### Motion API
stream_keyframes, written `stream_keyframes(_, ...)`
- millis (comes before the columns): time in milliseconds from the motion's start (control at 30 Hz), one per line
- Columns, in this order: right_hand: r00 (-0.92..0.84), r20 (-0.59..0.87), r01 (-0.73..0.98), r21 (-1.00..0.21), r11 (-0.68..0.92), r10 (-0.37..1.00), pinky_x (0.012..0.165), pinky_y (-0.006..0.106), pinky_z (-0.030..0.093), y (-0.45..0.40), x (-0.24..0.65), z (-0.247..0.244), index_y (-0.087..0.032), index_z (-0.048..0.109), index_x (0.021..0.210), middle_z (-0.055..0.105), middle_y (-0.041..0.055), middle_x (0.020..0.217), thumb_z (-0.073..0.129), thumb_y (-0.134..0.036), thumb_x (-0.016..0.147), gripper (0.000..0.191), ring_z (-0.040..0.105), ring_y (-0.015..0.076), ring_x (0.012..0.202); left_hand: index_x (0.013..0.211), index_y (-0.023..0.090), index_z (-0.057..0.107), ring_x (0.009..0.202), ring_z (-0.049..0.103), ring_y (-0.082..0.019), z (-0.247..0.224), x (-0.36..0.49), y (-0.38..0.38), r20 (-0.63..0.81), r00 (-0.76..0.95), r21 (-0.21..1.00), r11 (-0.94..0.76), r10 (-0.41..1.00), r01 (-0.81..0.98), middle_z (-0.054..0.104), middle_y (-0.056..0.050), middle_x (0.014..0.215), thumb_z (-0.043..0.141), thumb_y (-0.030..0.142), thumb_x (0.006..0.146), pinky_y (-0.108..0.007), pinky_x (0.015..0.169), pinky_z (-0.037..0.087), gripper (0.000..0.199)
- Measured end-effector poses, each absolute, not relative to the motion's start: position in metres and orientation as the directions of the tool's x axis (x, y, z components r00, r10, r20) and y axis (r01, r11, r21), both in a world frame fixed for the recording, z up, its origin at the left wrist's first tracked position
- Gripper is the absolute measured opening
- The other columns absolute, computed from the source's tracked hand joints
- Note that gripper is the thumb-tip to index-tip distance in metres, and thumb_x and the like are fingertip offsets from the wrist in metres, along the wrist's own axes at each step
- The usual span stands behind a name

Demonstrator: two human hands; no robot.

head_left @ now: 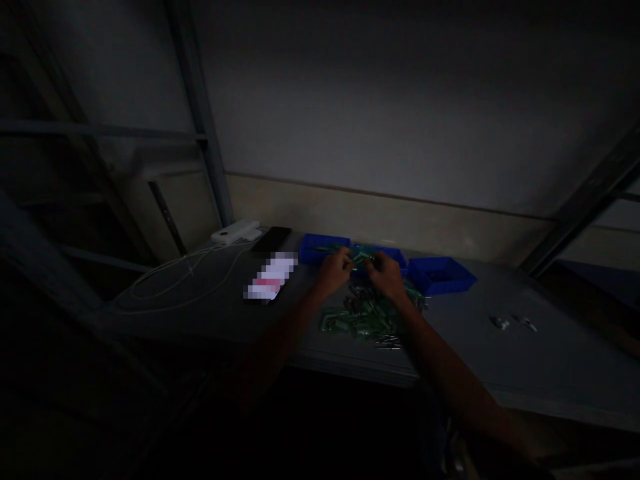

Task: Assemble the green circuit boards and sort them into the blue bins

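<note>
My left hand (335, 272) and my right hand (386, 273) are raised close together, fingers closed in a pinch. Between them stretches a small green plastic bag (362, 253), in front of the middle blue bin (399, 259). Dim light hides what the bag contains. Below the hands, a heap of similar green bags (336, 321) lies on the table, mixed with thin metal rods (388, 345). More green bags appear to lie in the left blue bin (325, 241). The right blue bin (440, 275) holds small dark things too faint to name.
Left on the grey table (200, 327) lie a lit phone (270, 280), a dark phone-like slab (273, 240) and a white power strip (235, 231) with looping white cables (150, 277). Small shiny metal parts (500, 323) are at right. Metal posts (197, 113) and a wall stand behind.
</note>
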State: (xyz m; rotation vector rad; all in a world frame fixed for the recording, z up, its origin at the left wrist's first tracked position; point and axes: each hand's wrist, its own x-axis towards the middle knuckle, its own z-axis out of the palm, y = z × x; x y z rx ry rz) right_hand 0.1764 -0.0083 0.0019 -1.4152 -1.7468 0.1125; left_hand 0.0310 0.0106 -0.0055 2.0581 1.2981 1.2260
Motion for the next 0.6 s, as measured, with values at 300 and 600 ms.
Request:
stream_keyframes(300, -0.058, 0.574, 0.729, -0.535, 0.427, 0.817, 0.055, 0.024, 0.033, -0.0145, 0.1745, 0.0092, -0.017, 0.051, 0.063, 0.055, 0.0015, 0.061, 0.047, -0.044, 0.077, 0.031, 0.048, 0.0124, 0.057, 0.072, 0.017, 0.053, 0.064, 0.056, -0.013, -0.0052, 0.0297, 0.0126, 0.445, 0.169, 0.727, -0.465, 0.879, 0.505, 0.062, 0.000, 0.067, 0.052, 0.012, 0.072, -0.023, 0.060, 0.039, 0.005)
stream_keyframes(600, -0.066, 0.595, 0.746, -0.504, 0.435, 0.801, 0.055, 0.025, 0.034, -0.0131, 0.1758, 0.0075, -0.017, 0.054, 0.069, 0.057, 0.0023, 0.063, 0.047, -0.042, 0.078, 0.027, 0.049, 0.0137, 0.057, 0.069, 0.016, 0.056, 0.064, 0.057, -0.014, -0.0036, 0.0306, 0.0099, 0.425, 0.102, 0.761, -0.416, 0.899, 0.497, 0.064, -0.002, 0.068, 0.054, 0.021, 0.074, -0.024, 0.059, 0.040, 0.007)
